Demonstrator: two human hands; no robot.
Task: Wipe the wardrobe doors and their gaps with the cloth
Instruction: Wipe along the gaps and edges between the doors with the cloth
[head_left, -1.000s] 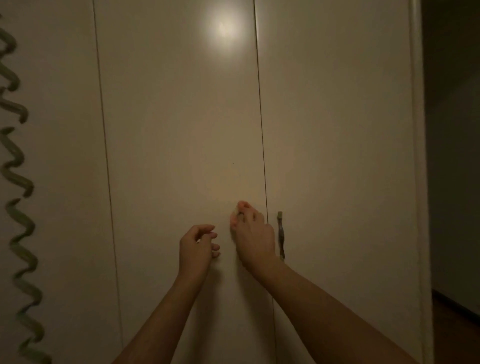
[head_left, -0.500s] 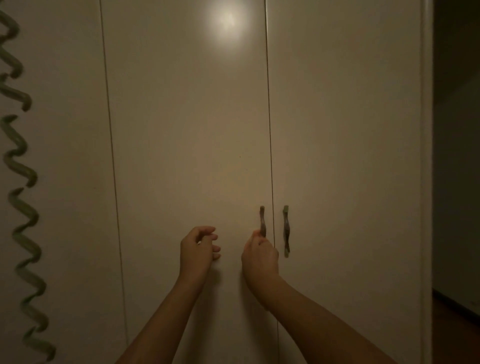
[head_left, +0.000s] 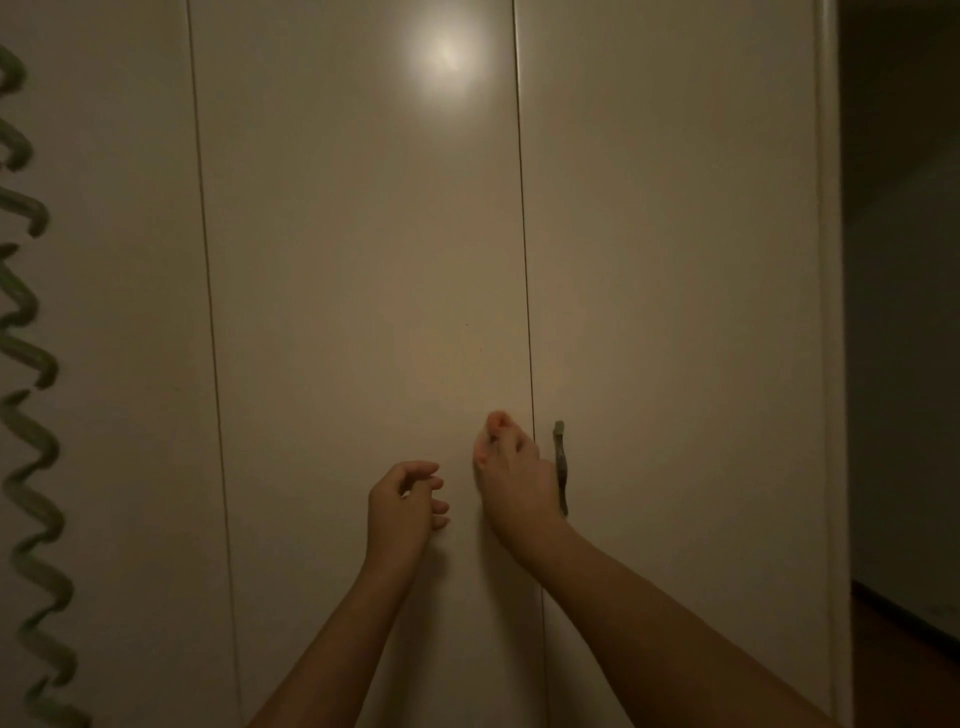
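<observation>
Two bare hands are raised at the pale wardrobe doors (head_left: 363, 260). Left hand (head_left: 402, 501) hangs loosely curled, holding nothing. Right hand (head_left: 511, 475) has its fingers bunched over the gap (head_left: 524, 260) (beside the handle (head_left: 561, 467)); any cloth in its grip cannot be told.

Nothing here can be read: the plain cream-white wardrobe doors (head_left: 363, 260) carry no lettering, label, brand or number.
</observation>
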